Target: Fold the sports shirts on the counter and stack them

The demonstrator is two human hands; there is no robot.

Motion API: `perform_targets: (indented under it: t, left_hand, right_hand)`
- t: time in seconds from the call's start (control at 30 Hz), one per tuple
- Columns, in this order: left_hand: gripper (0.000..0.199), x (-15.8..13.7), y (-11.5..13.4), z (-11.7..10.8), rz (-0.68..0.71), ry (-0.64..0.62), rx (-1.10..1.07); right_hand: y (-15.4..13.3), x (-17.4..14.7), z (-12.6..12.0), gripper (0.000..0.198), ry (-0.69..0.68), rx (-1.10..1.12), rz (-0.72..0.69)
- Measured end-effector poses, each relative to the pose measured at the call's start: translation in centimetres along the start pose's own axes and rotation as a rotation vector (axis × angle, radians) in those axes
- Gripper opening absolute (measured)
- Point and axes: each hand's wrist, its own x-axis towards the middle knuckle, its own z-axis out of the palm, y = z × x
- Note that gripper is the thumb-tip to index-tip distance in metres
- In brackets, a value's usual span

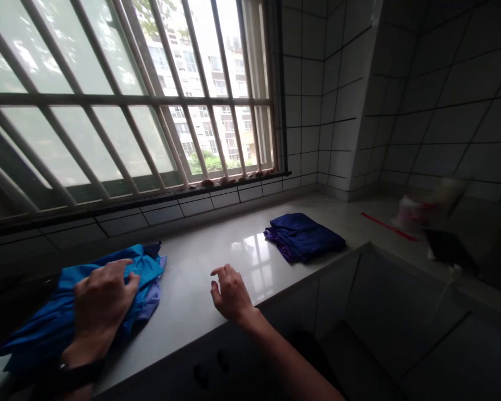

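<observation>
My left hand, with a dark band at the wrist, is on a bright blue cloth at the left end of the counter. Its fingers curl into the top of the fabric, and their tips are partly hidden. Lilac cloth shows from beneath the blue one. My right hand is over the middle of the counter, holding nothing, fingers loosely bent and apart from the thumb. To its right lies a folded navy cloth, with a purple layer showing along its left side.
The glossy white counter runs under a barred window and turns a corner at right. On that side are a red strip, a blurred white and red item and a dark flat object. Tiled walls border the counter.
</observation>
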Motion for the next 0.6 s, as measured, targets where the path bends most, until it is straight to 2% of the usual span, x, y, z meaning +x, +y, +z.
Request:
perform_targets:
  t: [0.1, 0.2, 0.37, 0.5, 0.6]
  left_hand:
    - [0.034, -0.1, 5.9, 0.9, 0.259, 0.001, -0.129]
    - [0.027, -0.7, 9.2, 2.8, 0.371, -0.033, -0.225]
    - [0.022, -3.2, 9.7, 5.7, 0.318, -0.067, -0.188]
    - [0.021, -4.0, 9.6, 6.3, 0.345, -0.123, -0.188]
    - [0.021, -4.0, 9.9, 6.1, 0.353, -0.168, -0.205]
  right_hand:
    - [0.2, -0.2, 0.6, 0.026, 0.014, -0.025, 0.006]
    - [0.2, -0.2, 0.7, 0.026, -0.021, -0.087, -0.021]
    - [0.4, -0.5, 0.9, 0.024, -0.120, -0.183, -0.090]
    - [0.2, -0.7, 1.3, 0.023, -0.115, -0.179, -0.083]
    - [1.5, 0.6, -0.9, 0.022, -0.093, -0.148, -0.059]
